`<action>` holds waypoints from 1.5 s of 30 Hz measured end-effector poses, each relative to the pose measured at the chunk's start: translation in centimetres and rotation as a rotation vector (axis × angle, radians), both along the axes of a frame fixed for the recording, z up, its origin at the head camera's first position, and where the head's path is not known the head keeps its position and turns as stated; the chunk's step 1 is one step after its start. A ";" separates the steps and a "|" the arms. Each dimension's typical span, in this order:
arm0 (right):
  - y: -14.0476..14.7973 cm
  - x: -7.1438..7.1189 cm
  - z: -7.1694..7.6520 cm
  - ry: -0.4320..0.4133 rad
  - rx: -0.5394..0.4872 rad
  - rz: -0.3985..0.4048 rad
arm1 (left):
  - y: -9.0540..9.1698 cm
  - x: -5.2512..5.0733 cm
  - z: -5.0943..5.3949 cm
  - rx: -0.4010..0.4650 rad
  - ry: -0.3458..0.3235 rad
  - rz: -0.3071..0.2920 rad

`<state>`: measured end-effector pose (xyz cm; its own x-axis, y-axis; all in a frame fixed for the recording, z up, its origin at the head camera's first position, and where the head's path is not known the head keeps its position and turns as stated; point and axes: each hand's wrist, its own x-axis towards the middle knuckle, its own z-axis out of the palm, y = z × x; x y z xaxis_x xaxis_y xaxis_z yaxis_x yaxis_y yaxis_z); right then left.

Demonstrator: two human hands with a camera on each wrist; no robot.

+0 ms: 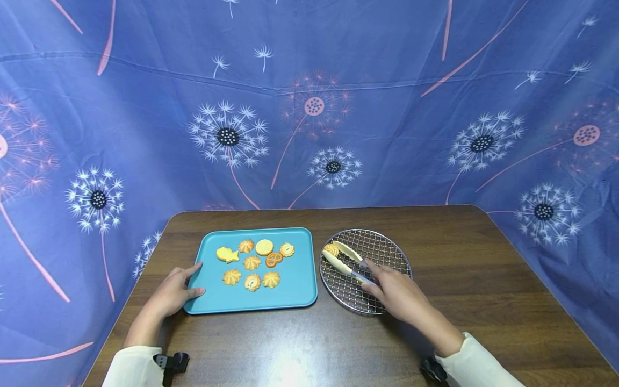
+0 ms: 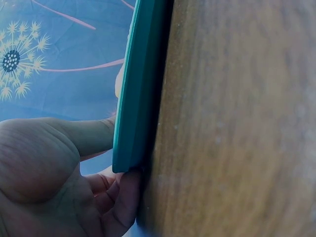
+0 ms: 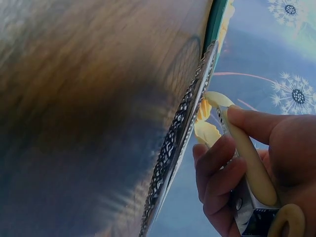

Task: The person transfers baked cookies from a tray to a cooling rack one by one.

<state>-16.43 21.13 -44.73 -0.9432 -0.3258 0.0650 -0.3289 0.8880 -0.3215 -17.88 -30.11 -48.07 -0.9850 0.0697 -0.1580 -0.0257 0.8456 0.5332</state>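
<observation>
Though part-hidden, golden ridged cookie [image 1: 331,249]

Wooden table [image 1: 483,279] under blue tray [image 1: 295,274], wire rack [image 1: 355,294]

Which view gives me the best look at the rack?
Head: it shows the rack from above, partly covered by the tongs and right hand. Right wrist shows it nearly edge-on; left wrist shows none of it.

Pale-tipped tongs [image 1: 338,263] flank a swirled cookie [image 1: 331,249] at a round wire rack [image 1: 382,250].
</observation>
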 end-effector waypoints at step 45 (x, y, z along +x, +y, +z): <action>1.2 -0.2 -0.1 -0.038 0.008 -0.043 | 0.1 0.3 0.1 0.028 0.022 0.000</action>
